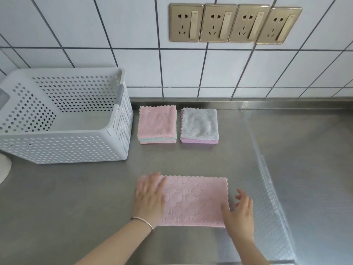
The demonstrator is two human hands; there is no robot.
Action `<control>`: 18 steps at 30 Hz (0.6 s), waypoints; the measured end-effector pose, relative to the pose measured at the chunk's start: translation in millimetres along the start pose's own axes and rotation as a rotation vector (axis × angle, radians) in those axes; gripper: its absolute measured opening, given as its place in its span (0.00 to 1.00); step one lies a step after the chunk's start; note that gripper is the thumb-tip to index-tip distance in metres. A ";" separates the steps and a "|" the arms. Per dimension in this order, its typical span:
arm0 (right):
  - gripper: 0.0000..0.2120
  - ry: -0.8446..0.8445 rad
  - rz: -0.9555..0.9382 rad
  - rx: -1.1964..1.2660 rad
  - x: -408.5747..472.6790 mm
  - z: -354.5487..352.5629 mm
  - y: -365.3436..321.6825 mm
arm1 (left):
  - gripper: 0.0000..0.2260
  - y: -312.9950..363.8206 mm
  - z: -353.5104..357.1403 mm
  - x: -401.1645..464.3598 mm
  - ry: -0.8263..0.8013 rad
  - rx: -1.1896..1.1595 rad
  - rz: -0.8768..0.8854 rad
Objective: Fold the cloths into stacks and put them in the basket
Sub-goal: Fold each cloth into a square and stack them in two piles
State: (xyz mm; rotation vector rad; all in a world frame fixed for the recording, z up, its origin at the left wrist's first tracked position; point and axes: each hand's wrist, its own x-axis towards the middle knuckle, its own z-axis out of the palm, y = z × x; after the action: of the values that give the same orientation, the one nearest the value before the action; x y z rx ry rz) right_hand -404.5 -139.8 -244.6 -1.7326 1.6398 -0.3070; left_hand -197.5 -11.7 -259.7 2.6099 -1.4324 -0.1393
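A pink cloth (193, 199), folded into a wide rectangle, lies flat on the steel counter near me. My left hand (150, 196) rests palm-down on its left end with fingers spread. My right hand (239, 213) hovers at the cloth's right edge, fingers apart, the thumb touching the lower right corner. Farther back stand two folded stacks: one with a pink cloth on top (157, 124), and one with a grey cloth on top (199, 126) over purple ones. The white perforated basket (63, 148) stands at the left with nothing visible inside.
A tiled wall with a row of gold sockets (235, 23) rises behind the counter. A raised seam with patterned film (267, 178) runs diagonally across the counter on the right. A white round object (3, 169) shows at the left edge.
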 end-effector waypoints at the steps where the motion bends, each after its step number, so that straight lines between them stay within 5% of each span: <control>1: 0.32 -0.027 0.026 -0.001 -6.2 1.8 2.3 | 0.26 11.7 0.7 -3.8 -0.083 0.000 0.108; 6: 0.32 -0.069 0.121 -0.096 -22.5 9.0 5.0 | 0.31 43.7 12.4 -6.6 -0.417 0.149 0.270; 8: 0.28 -0.064 0.157 -0.082 -23.4 10.2 3.6 | 0.32 45.2 20.9 -5.2 -0.365 0.156 0.286; 18: 0.08 -0.186 0.193 -0.326 -13.3 0.3 -3.8 | 0.37 54.7 1.0 8.7 -0.604 0.054 0.115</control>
State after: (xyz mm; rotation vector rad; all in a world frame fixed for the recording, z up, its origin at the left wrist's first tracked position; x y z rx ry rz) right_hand -403.6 -127.5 -238.4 -1.7544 1.7731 0.2188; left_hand -238.4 -48.1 -250.6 2.6369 -1.7662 -0.9529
